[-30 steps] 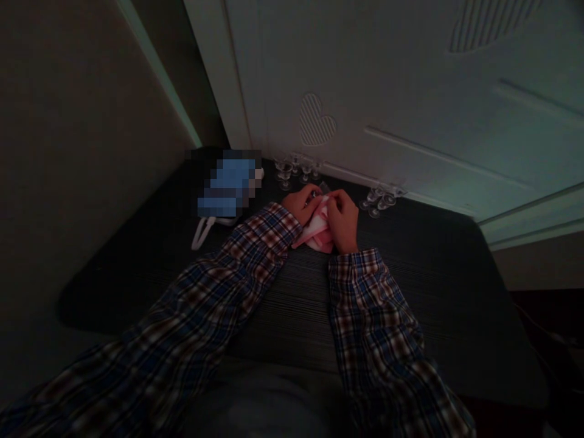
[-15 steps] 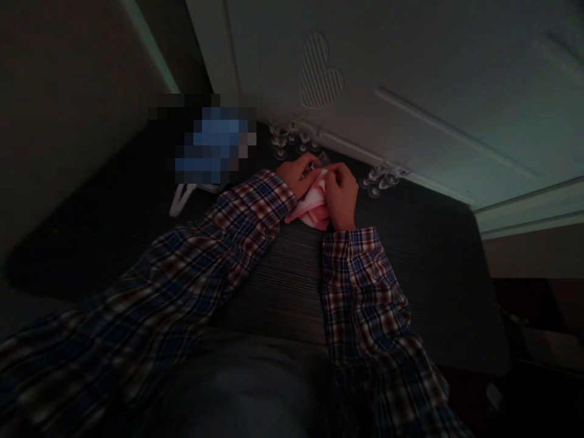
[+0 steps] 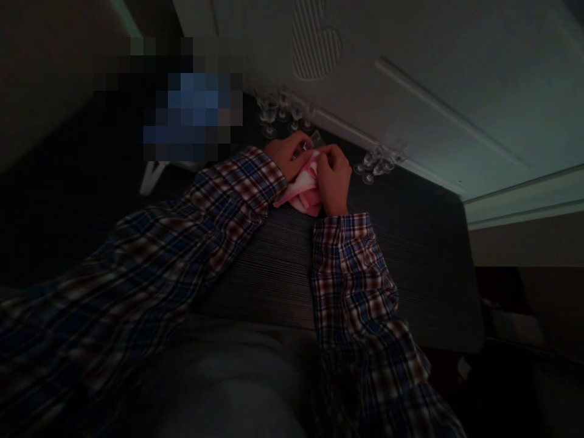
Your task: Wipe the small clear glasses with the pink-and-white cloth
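A pink and white cloth (image 3: pixel 301 187) is bunched between my two hands above the dark table. My left hand (image 3: pixel 285 157) curls around a small clear glass (image 3: pixel 316 139), of which only part shows past the fingers. My right hand (image 3: pixel 335 182) is closed with thumb and fingers pinching the cloth against the glass. Behind my left hand stand several small stemmed glasses (image 3: pixel 270 109). Another cluster of small stemmed glasses (image 3: pixel 378 161) sits to the right of my right hand, close to the wall panel.
The dark wood-grain table (image 3: pixel 410 255) carries everything and has a rounded right corner. A white panel with a ribbed heart (image 3: pixel 317 45) rises along its back. At the left, a blurred-out blue screen (image 3: pixel 194 106) rests on a white stand (image 3: pixel 152 177). The scene is dim.
The view has shifted, so everything appears slightly further up and left. Both hands keep their grip on the cloth and glass, with little change in pose.
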`<state>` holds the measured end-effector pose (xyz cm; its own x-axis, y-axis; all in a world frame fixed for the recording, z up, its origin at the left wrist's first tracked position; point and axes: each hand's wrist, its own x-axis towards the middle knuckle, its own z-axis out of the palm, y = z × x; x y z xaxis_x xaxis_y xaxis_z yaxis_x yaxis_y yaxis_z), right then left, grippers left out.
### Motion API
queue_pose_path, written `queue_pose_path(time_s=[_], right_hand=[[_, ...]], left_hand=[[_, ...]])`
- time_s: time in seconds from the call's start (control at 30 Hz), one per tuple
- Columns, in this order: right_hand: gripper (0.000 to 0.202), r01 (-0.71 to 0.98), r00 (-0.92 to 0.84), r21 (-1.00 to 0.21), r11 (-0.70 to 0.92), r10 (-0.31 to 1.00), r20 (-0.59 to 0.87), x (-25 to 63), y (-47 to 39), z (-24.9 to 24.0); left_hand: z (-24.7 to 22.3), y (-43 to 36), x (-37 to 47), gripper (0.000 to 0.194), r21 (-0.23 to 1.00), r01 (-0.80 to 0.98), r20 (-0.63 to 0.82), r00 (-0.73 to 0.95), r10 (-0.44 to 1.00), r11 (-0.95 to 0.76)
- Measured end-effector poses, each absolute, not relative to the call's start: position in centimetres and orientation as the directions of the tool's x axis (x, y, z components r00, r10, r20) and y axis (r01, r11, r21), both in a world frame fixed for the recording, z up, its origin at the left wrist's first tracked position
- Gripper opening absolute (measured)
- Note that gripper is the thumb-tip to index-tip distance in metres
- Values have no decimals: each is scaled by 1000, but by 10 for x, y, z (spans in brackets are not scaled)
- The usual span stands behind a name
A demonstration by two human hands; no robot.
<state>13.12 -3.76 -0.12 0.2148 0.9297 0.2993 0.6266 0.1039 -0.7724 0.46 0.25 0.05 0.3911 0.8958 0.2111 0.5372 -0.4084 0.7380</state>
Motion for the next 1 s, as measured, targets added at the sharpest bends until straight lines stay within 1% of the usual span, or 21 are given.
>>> queue_pose_path(time_s=[0.1, 0.23, 0.33, 0.57, 0.77, 0.87, 1.0], right_hand=[[24, 642, 204, -759, 109, 930, 305, 132, -36, -3], [23, 622, 196, -776, 102, 940, 280, 131, -36, -1], [21, 620, 204, -781, 74, 946, 251, 131, -37, 1], [19, 632, 208, -773, 58, 948, 241, 131, -36, 2], [13, 661, 220, -749, 34, 946, 236, 128, -37, 5], [13, 668, 235, -744, 23, 942, 239, 127, -37, 7], [14, 653, 224, -755, 48, 941, 254, 128, -37, 6]], left_hand=[[1, 2, 5, 26, 732, 542, 229, 375, 899, -412], [0, 2, 5, 27, 708, 559, 258, 365, 895, -432], [-1, 3, 5, 30, 704, 568, 245, 370, 896, -427], [-7, 6, 5, 27, 765, 514, 211, 370, 905, -388], [-5, 7, 5, 23, 722, 554, 224, 378, 898, -414], [-3, 5, 5, 23, 731, 561, 198, 372, 907, -389], [1, 2, 5, 21, 730, 559, 205, 370, 906, -393]])
